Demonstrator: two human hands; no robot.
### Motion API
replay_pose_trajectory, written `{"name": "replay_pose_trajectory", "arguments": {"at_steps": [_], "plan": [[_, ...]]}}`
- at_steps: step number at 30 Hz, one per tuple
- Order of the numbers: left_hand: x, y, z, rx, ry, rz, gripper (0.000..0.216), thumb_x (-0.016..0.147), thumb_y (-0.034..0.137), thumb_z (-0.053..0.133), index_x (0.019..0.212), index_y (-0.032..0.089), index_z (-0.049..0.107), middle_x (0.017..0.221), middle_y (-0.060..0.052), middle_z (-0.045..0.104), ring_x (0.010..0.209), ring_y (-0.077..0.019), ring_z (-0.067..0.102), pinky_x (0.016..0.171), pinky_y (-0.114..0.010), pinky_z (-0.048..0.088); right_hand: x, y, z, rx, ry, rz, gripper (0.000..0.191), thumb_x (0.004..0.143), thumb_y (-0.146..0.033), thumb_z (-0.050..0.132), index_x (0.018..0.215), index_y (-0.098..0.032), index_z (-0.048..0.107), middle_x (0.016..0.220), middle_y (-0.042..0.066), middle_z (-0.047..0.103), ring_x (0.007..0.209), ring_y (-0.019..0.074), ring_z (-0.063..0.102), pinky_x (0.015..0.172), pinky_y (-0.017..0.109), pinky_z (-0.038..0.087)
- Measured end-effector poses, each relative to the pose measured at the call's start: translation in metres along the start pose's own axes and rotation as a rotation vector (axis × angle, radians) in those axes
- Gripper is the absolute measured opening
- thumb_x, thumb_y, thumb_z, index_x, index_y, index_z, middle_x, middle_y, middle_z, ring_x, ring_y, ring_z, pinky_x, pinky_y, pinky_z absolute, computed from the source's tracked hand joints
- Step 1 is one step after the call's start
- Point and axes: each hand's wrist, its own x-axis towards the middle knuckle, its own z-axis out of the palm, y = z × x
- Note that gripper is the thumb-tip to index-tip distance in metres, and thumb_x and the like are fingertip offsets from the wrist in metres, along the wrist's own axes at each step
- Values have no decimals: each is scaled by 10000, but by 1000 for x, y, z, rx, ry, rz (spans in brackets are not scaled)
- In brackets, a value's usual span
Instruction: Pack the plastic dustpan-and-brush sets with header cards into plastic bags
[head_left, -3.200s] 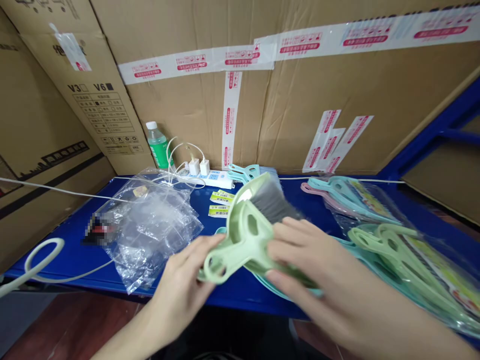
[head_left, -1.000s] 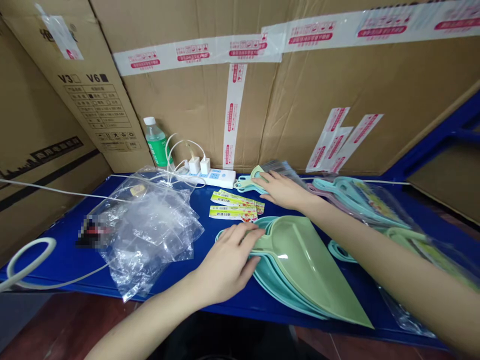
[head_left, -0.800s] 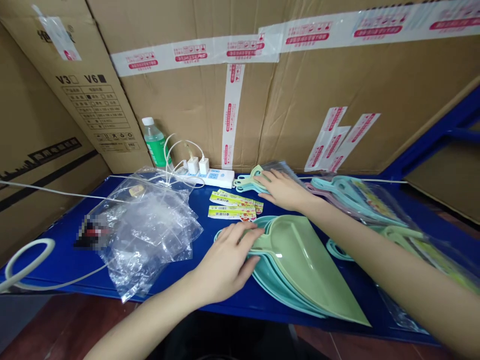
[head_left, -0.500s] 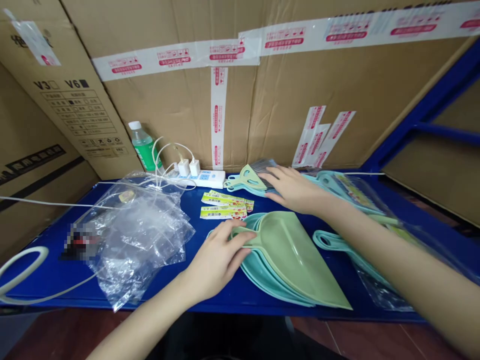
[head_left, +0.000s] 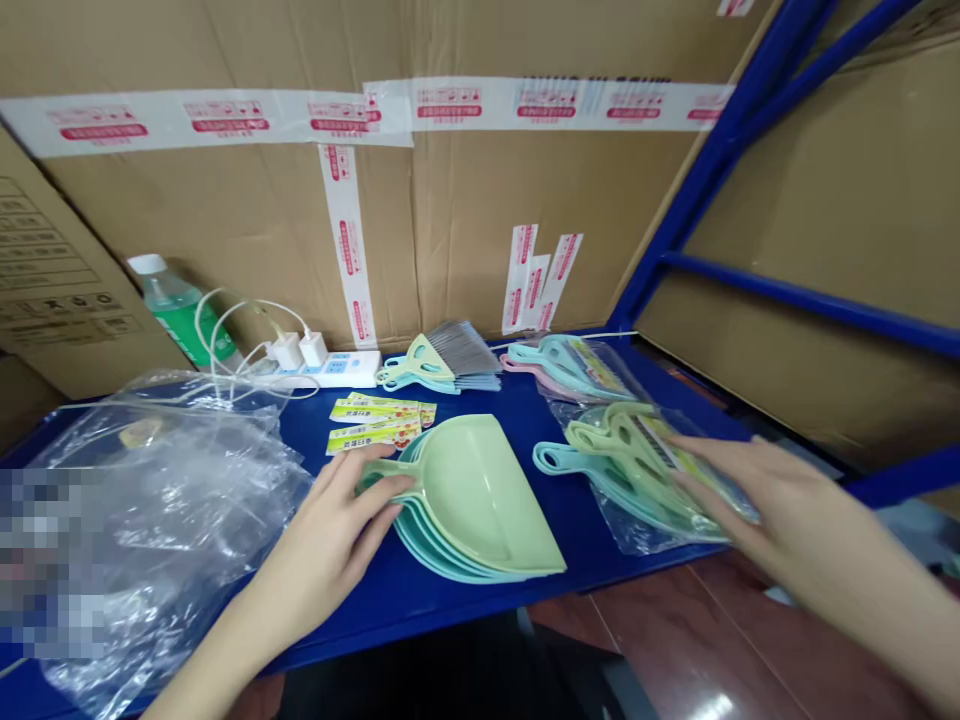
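Note:
A light green dustpan tops a nested stack of blue-green dustpans on the blue table. My left hand has its fingers curled around the green handle. Over on the right, my right hand reaches across a bagged green dustpan-and-brush set, fingers stretched and apart at its printed card; whether they touch it is hard to tell. Beneath that lies a bagged blue set. Behind the stack, small hand brushes with grey bristles lie piled together.
Yellow printed cards lie behind my left hand. Crumpled clear plastic bags cover the left side. A power strip with white plugs and a green-labelled bottle stand at the back. More bagged sets lie at back right, beside a blue frame.
My right hand has left the pile of brushes and moved right, over the bagged sets. My left hand stays on the green handle. The view has turned to the right.

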Motion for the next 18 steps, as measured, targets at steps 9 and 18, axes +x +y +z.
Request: {"name": "replay_pose_trajectory", "arguments": {"at_steps": [9,18], "plan": [[-16,21,-12,49,84,30,335,953,78,451,1214,221,607,1347,-114,493,1205,-239,533,978,-355,491,-14,-25,43,-153,-59,102,485,992,-323,288,1076,-72,695,968,219,741,647,308,724,460,380,548],[-32,31,-13,-29,28,-12,378,930,96,490,1237,283,609,1362,-109,503,1202,-272,549,959,-384,517,1,-42,33,-294,-120,70,434,884,-41,317,1028,-84,724,854,196,754,440,250,647,316,321,434]]}}
